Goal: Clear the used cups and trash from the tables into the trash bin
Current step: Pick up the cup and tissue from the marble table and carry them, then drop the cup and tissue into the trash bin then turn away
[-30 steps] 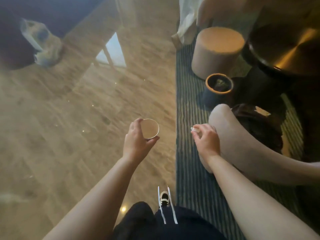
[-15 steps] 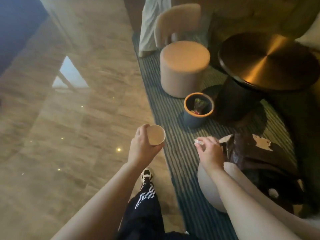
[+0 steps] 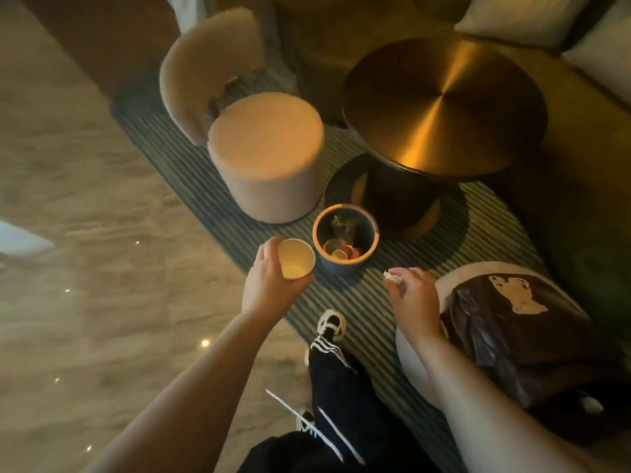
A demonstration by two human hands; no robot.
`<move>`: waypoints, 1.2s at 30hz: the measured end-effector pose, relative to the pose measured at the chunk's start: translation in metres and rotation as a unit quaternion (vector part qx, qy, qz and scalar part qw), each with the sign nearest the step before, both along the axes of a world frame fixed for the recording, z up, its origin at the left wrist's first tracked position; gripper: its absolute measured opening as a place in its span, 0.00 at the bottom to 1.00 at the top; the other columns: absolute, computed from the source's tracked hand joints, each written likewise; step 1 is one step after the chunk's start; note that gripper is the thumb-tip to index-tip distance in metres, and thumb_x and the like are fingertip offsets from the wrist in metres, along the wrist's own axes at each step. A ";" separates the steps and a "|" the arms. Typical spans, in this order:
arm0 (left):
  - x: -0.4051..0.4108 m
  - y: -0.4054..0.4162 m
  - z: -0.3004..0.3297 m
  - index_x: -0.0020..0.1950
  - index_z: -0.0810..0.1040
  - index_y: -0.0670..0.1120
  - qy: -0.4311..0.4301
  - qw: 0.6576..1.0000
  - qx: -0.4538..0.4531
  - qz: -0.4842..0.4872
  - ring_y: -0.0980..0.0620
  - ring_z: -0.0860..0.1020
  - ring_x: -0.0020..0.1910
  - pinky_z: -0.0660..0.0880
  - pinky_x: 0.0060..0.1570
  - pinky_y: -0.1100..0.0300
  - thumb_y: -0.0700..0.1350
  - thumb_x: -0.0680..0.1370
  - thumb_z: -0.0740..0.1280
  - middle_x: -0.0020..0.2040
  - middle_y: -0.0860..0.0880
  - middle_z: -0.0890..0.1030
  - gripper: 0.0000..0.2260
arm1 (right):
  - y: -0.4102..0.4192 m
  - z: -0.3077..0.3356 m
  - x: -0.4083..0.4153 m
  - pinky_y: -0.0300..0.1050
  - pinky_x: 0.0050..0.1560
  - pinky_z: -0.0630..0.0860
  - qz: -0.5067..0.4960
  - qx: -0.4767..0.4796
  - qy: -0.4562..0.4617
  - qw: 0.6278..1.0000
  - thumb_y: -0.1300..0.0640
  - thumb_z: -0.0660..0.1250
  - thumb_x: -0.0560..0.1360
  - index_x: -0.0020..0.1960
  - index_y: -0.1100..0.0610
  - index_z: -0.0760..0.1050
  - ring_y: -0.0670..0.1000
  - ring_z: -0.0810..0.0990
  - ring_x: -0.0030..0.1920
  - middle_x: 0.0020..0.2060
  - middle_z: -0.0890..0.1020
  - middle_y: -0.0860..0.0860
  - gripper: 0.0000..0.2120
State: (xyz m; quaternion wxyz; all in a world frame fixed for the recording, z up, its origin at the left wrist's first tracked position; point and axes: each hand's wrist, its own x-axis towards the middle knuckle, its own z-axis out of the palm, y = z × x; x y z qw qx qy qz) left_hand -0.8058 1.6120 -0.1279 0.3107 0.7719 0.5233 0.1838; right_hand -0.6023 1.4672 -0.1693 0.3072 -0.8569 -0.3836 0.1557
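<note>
My left hand (image 3: 269,285) grips an empty paper cup (image 3: 295,263) by its side, mouth up, just left of the trash bin. The small round bin (image 3: 345,264) has a dark wall and an orange rim and stands on the striped rug; several cups and bits of trash lie inside it. My right hand (image 3: 411,295) pinches a small crumpled white scrap (image 3: 392,276) between its fingertips, a little to the right of the bin and nearer to me.
A round beige stool with a curved backrest (image 3: 269,155) stands behind the bin. A round brass-topped table (image 3: 440,104) on a dark pedestal stands right of it. A dark jacket (image 3: 519,336) lies on a pale seat at right. My foot (image 3: 330,324) is on the rug's edge.
I have walked closer to the bin, which now sits just beyond my hands. Both hands still hold the cup and the scrap.
</note>
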 end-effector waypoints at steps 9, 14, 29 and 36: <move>0.116 0.162 -0.053 0.65 0.64 0.52 0.041 0.988 -0.016 -0.151 0.59 0.68 0.52 0.66 0.46 0.63 0.57 0.65 0.76 0.60 0.52 0.71 0.35 | 0.139 -0.055 0.073 0.40 0.50 0.69 -0.101 -0.047 0.042 0.993 0.55 0.66 0.76 0.57 0.56 0.78 0.50 0.74 0.55 0.53 0.79 0.51 0.11; 0.164 0.215 -0.089 0.68 0.62 0.50 0.079 0.970 -0.084 -0.216 0.59 0.67 0.54 0.67 0.49 0.62 0.57 0.64 0.76 0.64 0.51 0.70 0.38 | 0.195 -0.074 0.108 0.41 0.49 0.67 -0.115 -0.082 0.055 0.988 0.54 0.67 0.75 0.56 0.57 0.79 0.52 0.74 0.53 0.50 0.80 0.52 0.11; 0.200 0.282 -0.165 0.76 0.48 0.50 0.178 0.938 -0.153 -0.257 0.47 0.60 0.73 0.61 0.68 0.50 0.78 0.58 0.62 0.75 0.45 0.60 0.56 | 0.259 -0.143 0.135 0.49 0.59 0.71 -0.137 -0.125 0.105 0.977 0.50 0.62 0.78 0.67 0.60 0.71 0.55 0.73 0.61 0.60 0.77 0.57 0.21; 0.188 0.303 -0.143 0.77 0.45 0.48 0.192 0.937 -0.124 -0.263 0.46 0.57 0.74 0.60 0.70 0.45 0.63 0.68 0.71 0.76 0.45 0.57 0.49 | 0.258 -0.133 0.120 0.46 0.65 0.62 -0.219 -0.164 0.175 0.946 0.46 0.63 0.76 0.73 0.49 0.61 0.51 0.64 0.71 0.71 0.68 0.49 0.27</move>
